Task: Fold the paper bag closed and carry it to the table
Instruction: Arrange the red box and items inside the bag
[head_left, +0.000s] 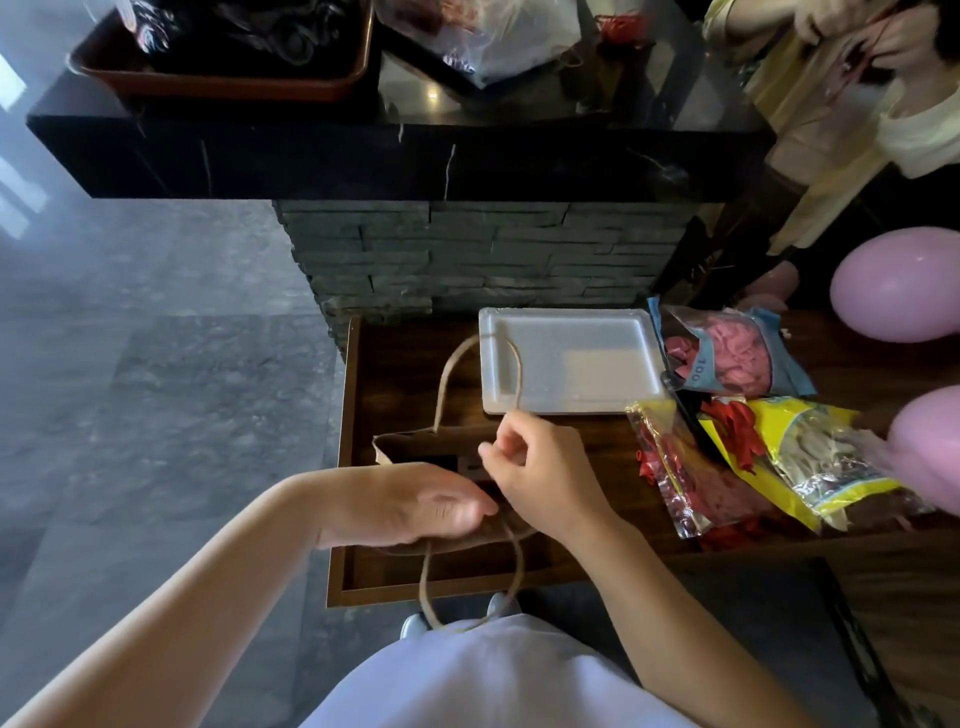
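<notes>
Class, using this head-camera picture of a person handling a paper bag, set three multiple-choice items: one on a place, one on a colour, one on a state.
1. Where does the white foam tray lie?
A. On the wooden surface beyond the brown paper bag
B. On the floor
C. Inside the bag

2. What colour are the inflated balloons at the right?
A. Green
B. Pink
C. Black

3. What is the right hand doing?
A. Resting flat on the tray
B. Holding a balloon
C. Pinching the bag's twine handle

Answers:
1 A: the tray sits on the wood, past the bag.
2 B: both rounded balloons show pink.
3 C: its fingers close on the cord, while the left hand rests across the bag.
</notes>
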